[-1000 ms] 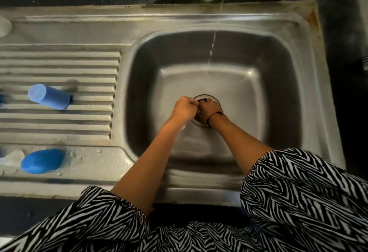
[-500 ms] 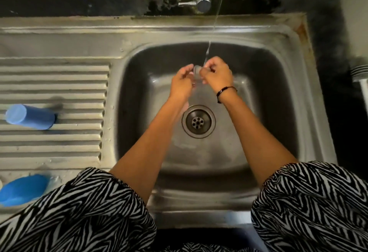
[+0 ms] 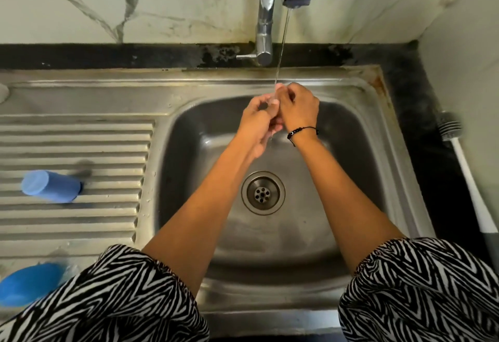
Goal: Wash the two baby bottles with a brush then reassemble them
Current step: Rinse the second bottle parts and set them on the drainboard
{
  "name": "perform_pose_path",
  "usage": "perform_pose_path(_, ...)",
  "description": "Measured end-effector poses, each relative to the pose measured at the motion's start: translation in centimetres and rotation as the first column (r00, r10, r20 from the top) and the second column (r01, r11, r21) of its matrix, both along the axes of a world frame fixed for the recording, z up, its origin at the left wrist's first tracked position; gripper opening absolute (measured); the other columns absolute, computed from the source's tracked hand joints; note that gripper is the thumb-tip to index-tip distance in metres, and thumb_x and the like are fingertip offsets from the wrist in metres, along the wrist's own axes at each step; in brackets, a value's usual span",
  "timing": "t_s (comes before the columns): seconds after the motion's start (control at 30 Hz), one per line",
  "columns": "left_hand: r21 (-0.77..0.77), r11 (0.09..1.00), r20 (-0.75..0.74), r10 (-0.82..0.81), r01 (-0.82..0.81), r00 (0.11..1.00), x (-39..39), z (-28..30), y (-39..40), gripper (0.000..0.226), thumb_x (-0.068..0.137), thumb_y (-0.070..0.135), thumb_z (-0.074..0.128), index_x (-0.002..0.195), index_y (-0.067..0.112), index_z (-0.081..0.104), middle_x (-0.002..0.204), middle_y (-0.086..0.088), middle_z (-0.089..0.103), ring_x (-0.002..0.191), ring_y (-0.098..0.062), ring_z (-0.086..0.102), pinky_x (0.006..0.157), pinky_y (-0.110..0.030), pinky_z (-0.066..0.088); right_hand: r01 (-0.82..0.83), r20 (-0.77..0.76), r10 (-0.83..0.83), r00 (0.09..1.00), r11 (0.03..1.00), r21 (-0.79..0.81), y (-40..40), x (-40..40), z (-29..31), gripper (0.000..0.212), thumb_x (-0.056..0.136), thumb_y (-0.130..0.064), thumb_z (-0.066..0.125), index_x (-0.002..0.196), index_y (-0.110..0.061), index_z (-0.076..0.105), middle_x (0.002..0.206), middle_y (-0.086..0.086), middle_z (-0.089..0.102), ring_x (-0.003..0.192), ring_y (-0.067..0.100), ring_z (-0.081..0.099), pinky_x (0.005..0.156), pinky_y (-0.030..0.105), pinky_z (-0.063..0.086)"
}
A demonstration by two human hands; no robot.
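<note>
Both my hands are raised over the steel sink (image 3: 372, 136), under a thin stream of water from the tap (image 3: 266, 17). My left hand (image 3: 256, 122) and my right hand (image 3: 298, 110) pinch a small clear piece (image 3: 272, 101), probably a bottle teat, between their fingertips; most of it is hidden. A blue bottle body (image 3: 51, 186) lies on its side on the ribbed drainboard (image 3: 73, 136). A darker blue bottle part (image 3: 29, 283) lies at the near left. A white-handled brush (image 3: 464, 168) lies on the dark counter to the right.
The drain (image 3: 262, 193) sits in the middle of the basin below my forearms. A marble-patterned wall rises behind the tap. My zebra-striped sleeves cover the near edge of the sink.
My hands rose from the drain up to the water stream with the small clear piece between them. My view tilted up, and the wall and the brush came into sight.
</note>
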State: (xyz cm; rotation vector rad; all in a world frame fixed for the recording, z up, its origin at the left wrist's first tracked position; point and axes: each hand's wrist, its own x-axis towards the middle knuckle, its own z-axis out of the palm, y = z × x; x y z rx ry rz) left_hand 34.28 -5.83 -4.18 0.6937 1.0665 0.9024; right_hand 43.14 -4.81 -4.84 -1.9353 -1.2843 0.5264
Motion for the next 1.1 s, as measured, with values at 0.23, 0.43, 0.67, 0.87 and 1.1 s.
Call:
perform_pose_path(0.23, 0.2, 0.975, -0.511, 0.022, 0.094, 0.86, -0.4, 1.0, 1.7, 0.021, 0.097, 0.019, 0.049, 0.077, 0.016, 0.05, 0.064, -0.005, 0.055, 0.052, -0.018, 0.049, 0.051, -0.028, 0.039, -0.254, -0.159, 0.253, 0.954, 0.967, 0.017, -1.3, 0.0, 1.6, 0.039, 0.088, 0.002, 0.042, 0.113, -0.02, 0.063, 0.107, 0.005, 0.057, 0.092, 0.022, 0.06, 0.085, 0.041, 0.053)
perform_pose_path(0.43, 0.221, 0.967, -0.661, 0.052, 0.129, 0.748, -0.7, 2.1, 2.4, 0.046, 0.094, 0.041, 0.052, 0.058, 0.012, 0.054, 0.062, -0.009, 0.061, 0.065, -0.027, 0.057, 0.068, -0.038, 0.049, -0.403, -0.411, 0.371, 0.833, 0.915, 0.011, -1.5, 0.5, 3.2, 0.057, 0.088, 0.014, 0.044, 0.137, -0.015, 0.043, 0.12, 0.011, 0.052, 0.089, 0.019, 0.06, 0.07, 0.021, 0.056)
perform_pose_path(0.67, 0.27, 0.942, -0.644, 0.022, 0.2, 0.765, -1.2, 3.8, 2.6, 0.068, 0.096, 0.06, 0.026, 0.055, 0.012, 0.051, 0.052, -0.002, 0.052, 0.045, -0.012, 0.048, 0.052, -0.026, 0.04, -0.311, -0.33, 0.299, 0.895, 0.95, 0.016, -2.2, 0.0, 2.8, 0.038, 0.088, -0.004, 0.059, 0.123, -0.018, 0.053, 0.109, 0.01, 0.064, 0.089, 0.018, 0.064, 0.079, 0.034, 0.057)
perform_pose_path(0.87, 0.272, 0.962, -0.397, 0.146, -0.035, 0.906, -1.9, 3.9, 2.2, 0.062, 0.102, 0.046, 0.023, 0.071, 0.008, 0.059, 0.052, -0.001, 0.052, 0.041, -0.008, 0.041, 0.039, -0.017, 0.031, -0.193, -0.178, 0.203, 0.963, 0.979, 0.072, -1.8, -0.2, 3.4, 0.025, 0.085, -0.02, 0.065, 0.108, -0.013, 0.056, 0.097, -0.004, 0.062, 0.09, 0.016, 0.061, 0.082, 0.031, 0.051)
perform_pose_path(1.1, 0.185, 0.979, -0.381, 0.153, -0.087, 0.912, -2.6, 2.4, 1.3, 0.039, 0.103, 0.029, 0.032, 0.084, 0.008, 0.058, 0.062, -0.003, 0.054, 0.05, -0.011, 0.045, 0.047, -0.023, 0.036, -0.221, -0.103, 0.226, 0.969, 0.973, 0.058, -1.4, -0.5, 3.6, 0.016, 0.082, -0.017, 0.065, 0.096, -0.02, 0.057, 0.091, -0.004, 0.058, 0.084, 0.012, 0.053, 0.074, 0.023, 0.043)
